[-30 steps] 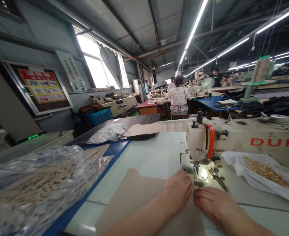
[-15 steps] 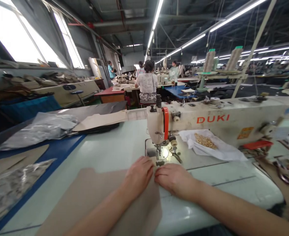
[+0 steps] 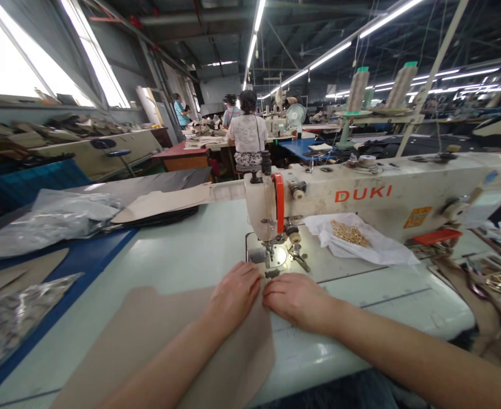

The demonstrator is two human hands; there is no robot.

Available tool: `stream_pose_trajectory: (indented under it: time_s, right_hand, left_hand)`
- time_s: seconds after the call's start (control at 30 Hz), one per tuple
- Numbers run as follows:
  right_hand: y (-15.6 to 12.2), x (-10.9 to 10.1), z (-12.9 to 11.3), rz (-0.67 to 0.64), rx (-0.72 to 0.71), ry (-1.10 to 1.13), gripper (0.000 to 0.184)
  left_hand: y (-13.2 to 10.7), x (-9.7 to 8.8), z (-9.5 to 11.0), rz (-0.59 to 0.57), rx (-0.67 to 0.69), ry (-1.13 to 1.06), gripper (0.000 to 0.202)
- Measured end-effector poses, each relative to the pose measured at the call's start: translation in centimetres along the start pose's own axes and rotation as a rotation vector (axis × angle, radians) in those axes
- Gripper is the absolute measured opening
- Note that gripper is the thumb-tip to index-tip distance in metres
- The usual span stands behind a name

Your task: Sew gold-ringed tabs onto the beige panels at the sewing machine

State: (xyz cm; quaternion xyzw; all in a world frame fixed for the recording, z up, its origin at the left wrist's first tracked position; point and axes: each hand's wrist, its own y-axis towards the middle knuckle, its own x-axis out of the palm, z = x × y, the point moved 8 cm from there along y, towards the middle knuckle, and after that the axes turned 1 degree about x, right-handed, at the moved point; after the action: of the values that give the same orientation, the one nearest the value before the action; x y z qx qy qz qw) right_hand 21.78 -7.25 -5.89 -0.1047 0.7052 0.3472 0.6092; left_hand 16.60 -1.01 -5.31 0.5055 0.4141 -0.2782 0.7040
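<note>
A large beige fabric panel lies on the pale sewing table, its narrow far corner close to the needle area of the sewing machine. My left hand presses on the panel near that corner, fingers bent together at its edge. Opposite it, my right hand pinches the panel's right edge, fingertips almost meeting the left ones. Just beyond the fingers is the lit needle plate. The fingertips partly cover the corner of the panel.
Right of the needle, a white cloth holds small gold metal pieces. Cut pieces and a clear plastic bag lie on the left. Thread cones stand behind the machine. A person sits farther ahead.
The camera view has shifted, so the whole scene sits slightly farther left and higher. Both hands keep their hold on the panel near the needle, with little visible movement of the panel.
</note>
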Motion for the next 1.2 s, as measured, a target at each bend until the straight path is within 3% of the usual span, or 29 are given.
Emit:
stream_pose_trajectory:
  time_s: [0.37, 0.93, 1.2]
  right_hand:
    - [0.06, -0.07, -0.09, 0.008, -0.001, -0.019, 0.019]
    - [0.07, -0.35, -0.12, -0.015, 0.014, 0.004, 0.017]
    - [-0.02, -0.10, -0.02, -0.001, 0.014, 0.019, 0.019]
  left_hand:
    - [0.00, 0.50, -0.68, -0.052, -0.089, -0.013, 0.017]
    - [0.02, -0.02, 0.04, 0.014, -0.022, -0.015, 0.021]
    - [-0.02, 0.31, -0.11, -0.017, -0.039, -0.003, 0.019]
